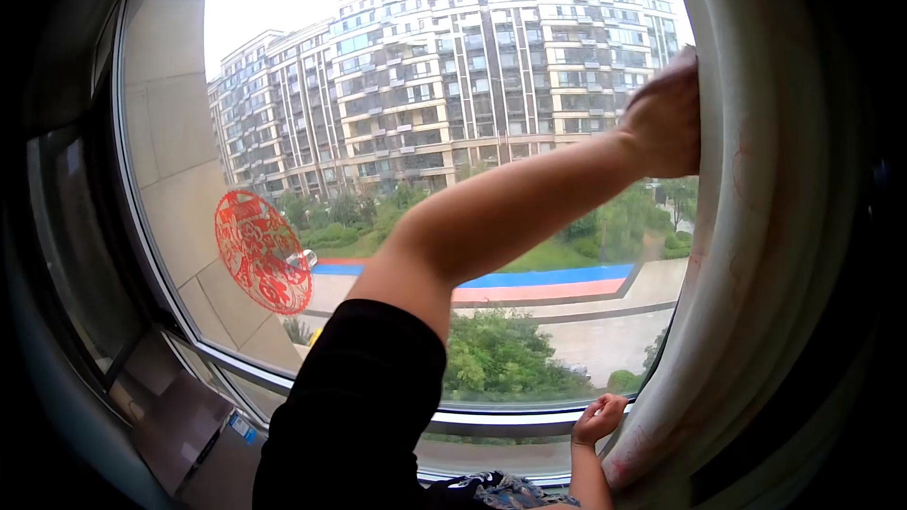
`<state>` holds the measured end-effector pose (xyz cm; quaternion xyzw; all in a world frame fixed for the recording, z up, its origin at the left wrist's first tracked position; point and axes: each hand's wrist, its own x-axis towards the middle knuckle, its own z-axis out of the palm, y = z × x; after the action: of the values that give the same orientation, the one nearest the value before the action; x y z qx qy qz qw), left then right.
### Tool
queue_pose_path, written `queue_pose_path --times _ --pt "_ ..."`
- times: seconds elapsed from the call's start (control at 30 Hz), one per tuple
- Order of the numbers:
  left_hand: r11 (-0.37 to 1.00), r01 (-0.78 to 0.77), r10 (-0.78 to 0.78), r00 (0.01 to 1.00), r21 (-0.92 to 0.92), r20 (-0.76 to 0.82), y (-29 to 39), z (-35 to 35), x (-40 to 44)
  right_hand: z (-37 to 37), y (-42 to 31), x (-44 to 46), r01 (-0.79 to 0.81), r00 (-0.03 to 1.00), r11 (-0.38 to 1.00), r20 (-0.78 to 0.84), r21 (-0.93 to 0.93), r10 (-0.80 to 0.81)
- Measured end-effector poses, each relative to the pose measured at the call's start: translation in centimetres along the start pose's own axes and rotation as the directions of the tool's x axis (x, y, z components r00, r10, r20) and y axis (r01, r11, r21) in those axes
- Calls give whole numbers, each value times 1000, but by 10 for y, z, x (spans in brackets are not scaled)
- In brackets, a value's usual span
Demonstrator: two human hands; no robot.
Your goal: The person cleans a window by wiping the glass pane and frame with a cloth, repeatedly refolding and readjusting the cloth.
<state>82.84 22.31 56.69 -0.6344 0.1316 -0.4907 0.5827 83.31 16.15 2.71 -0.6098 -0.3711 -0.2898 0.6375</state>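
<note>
My left arm, in a black sleeve, reaches up across the window [529,227] to its upper right side. There my left hand [664,127] is closed on a dark cloth [673,74], partly blurred and pressed to the glass beside the pale curtain [756,227]. Low on the right, my right hand [598,418] is a closed fist next to the curtain's lower edge, just above the bottom window frame. Whatever it may hold is hidden.
A round red paper decoration [264,252] is on the glass at left. A dark, flat-topped object [179,425] with a blue-and-white label stands at lower left. Outside are apartment buildings, trees and a blue-and-red path. The window frame [515,420] runs along the bottom.
</note>
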Motion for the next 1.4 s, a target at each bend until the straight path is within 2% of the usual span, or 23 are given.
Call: queue_pose_path --times 0.07,0.13,0.2,0.27,0.33,0.37,0.43,0.47,0.53,0.6,0.67,0.73,0.8,0.83,0.87,0.97,1.0,1.07,1.13,1.2,1.27,1.37,1.4 --pt "989 111 -94 983 99 -158 15 12 11 1 2 0 58 998 998 7 8 -58" --pt "992 122 -105 956 45 -273 17 13 9 -2 -3 0 -19 1000 999 12 -27 19" --pt "988 61 -42 991 145 -131 11 10 1 -6 -8 2 -15 999 1000 50 -12 15" --pt "998 12 -14 999 57 34 -7 -7 -6 -4 -5 1 4 999 1000 42 -14 -4" --pt "994 -29 19 995 102 99 -40 -16 -8 -4 -13 4 21 1000 1000 11 13 -21" --pt "997 25 -37 988 77 152 -60 -16 -10 -2 -13 3 23 1000 1000 9 14 -23" --pt "972 188 -234 858 144 458 -92 -88 5 -4 -4 -2 -36 997 999 65 -7 37" --pt "959 167 -243 902 229 358 -113 -104 -7 -2 2 -6 -45 996 999 72 18 43" --pt "919 245 -349 870 309 348 -166 -119 -38 -6 0 -6 -60 994 998 96 -2 60" --pt "923 223 -303 924 314 234 -218 -160 -76 -4 4 -7 -28 997 1000 71 -3 29" --pt "908 300 -319 948 293 17 -263 -177 -124 -7 23 0 -37 997 998 60 -58 40" --pt "868 354 -428 889 349 161 -273 -232 -146 -10 29 7 -94 995 995 24 -38 95" --pt "893 383 -404 914 238 45 -300 -255 -186 -13 46 10 15 1000 978 -17 -208 -19" --pt "849 314 -410 899 424 154 -304 -274 -195 -10 47 6 -54 998 977 -54 -206 43" --pt "845 317 -414 897 430 153 -313 -289 -211 -10 46 -3 -122 991 971 -83 -207 107" --pt "880 298 -303 952 371 -46 -351 -314 -276 2 45 -36 -221 972 946 -135 -239 193" --pt "832 457 -545 779 316 309 -341 -353 -270 8 34 -46 -281 955 931 -167 -232 247" --pt "875 269 -345 930 403 129 -374 -355 -326 14 17 -57 -227 969 885 -190 -407 161" --pt "867 245 -346 923 433 171 -382 -376 -349 24 34 -67 -239 960 880 -236 -411 151" --pt "843 371 -460 872 389 168 -378 -395 -364 29 52 -70 -255 949 843 -288 -474 126" --pt "839 424 -502 845 341 186 -375 -404 -374 29 64 -70 -278 953 782 -260 -557 154" --pt "857 358 -436 887 371 152 -376 -415 -392 25 67 -71 -263 963 740 -207 -619 170" --pt "828 433 -507 849 356 146 -369 -420 -395 23 69 -69 -312 950 731 -186 -608 251"
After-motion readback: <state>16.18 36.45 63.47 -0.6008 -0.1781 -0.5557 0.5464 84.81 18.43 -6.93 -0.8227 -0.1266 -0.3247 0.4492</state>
